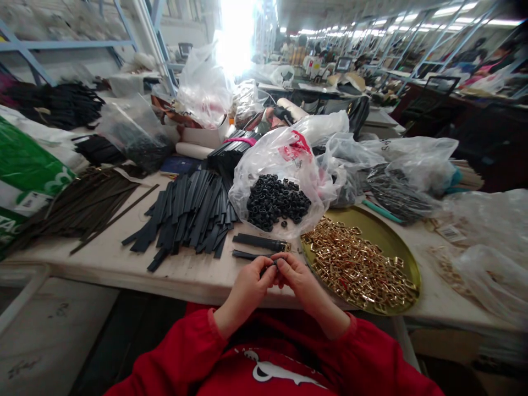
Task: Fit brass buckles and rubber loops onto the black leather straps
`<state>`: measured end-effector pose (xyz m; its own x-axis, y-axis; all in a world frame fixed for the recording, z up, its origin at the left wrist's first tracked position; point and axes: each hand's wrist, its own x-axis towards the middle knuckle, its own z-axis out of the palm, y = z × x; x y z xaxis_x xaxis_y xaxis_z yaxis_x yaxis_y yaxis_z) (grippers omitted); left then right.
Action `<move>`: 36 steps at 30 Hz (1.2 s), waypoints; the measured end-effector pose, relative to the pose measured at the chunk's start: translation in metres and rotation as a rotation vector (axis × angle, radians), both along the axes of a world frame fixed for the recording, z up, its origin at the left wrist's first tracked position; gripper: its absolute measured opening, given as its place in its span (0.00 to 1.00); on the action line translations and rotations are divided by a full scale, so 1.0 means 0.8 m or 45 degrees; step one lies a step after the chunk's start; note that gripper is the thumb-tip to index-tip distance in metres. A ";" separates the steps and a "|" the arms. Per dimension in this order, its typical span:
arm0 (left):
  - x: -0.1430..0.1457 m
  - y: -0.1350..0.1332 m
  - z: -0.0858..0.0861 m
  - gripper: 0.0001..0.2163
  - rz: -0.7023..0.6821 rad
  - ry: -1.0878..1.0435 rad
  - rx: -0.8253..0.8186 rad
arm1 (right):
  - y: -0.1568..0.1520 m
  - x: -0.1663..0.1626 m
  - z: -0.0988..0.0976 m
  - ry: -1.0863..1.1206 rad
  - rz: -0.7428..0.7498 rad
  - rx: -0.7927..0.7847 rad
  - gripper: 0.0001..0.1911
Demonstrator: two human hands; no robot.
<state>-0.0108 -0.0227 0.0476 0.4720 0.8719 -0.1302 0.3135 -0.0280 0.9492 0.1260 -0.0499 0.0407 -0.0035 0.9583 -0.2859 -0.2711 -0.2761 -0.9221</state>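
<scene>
My left hand (252,281) and my right hand (296,276) meet at the front edge of the table, fingertips pinched together. Between them is the end of a black strap (247,255), whose length shows to the left beyond my fingers. What sits at the pinched end is mostly hidden. Just behind lies a second black strap (258,241) with a gold buckle (285,247) at its right end. Farther back, a clear plastic bag (243,190) lies open around a heap of small black loops (276,202). Right of my hands, gold buckles (355,264) fill a round gold tray (398,239).
Left of my hands many black strips (190,212) lie fanned out, with dark brown strips (94,203) beyond. Plastic bags (396,165) crowd the back and right. A teal-handled tool (381,211) rests behind the tray. A green and white bag (28,165) stands far left.
</scene>
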 end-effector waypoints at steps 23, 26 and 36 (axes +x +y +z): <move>-0.023 -0.018 0.007 0.10 -0.021 0.364 0.110 | -0.045 -0.007 -0.006 0.253 0.038 -0.110 0.19; -0.020 -0.020 0.010 0.10 -0.050 0.195 0.004 | -0.042 -0.005 -0.005 0.052 0.001 -0.020 0.21; -0.009 -0.024 0.024 0.07 0.092 -0.240 -0.647 | -0.028 -0.007 -0.013 -0.373 -0.161 0.118 0.13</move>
